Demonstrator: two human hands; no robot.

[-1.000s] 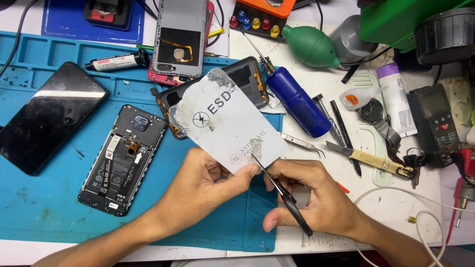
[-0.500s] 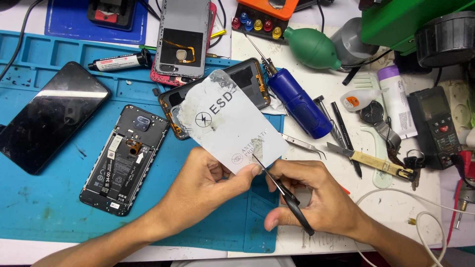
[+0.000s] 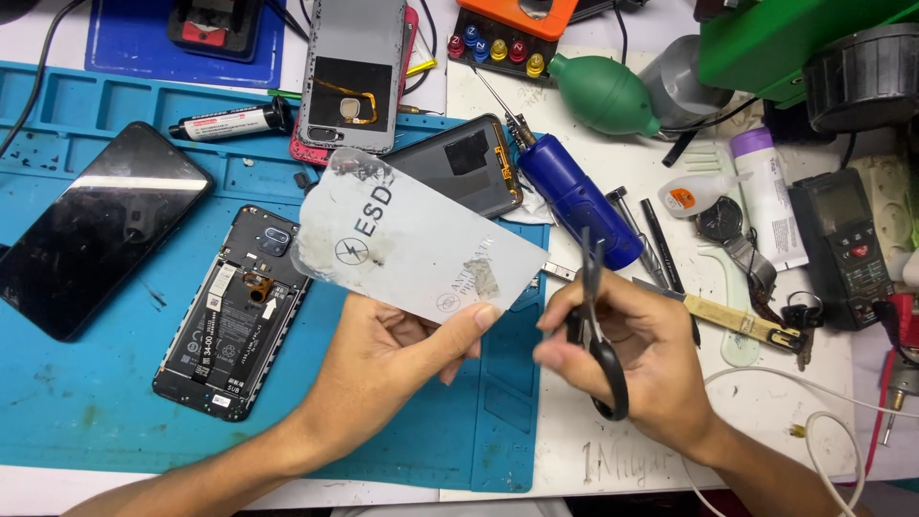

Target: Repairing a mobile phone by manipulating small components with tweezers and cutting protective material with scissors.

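change: the scissors, a second ago with their tips at the card's lower edge, are now lifted off and point upward, just right of it; the card itself has swung to lie more level. the snipping seems paused.
left hand: clamped on the lower edge of the white plastic card, held above the blue mat on the worktop.
card look: thin, rounded, smudged with grey residue.
right hand: closed around the black scissor handles, blades nearly together.
nearby: opened phone left of the card.
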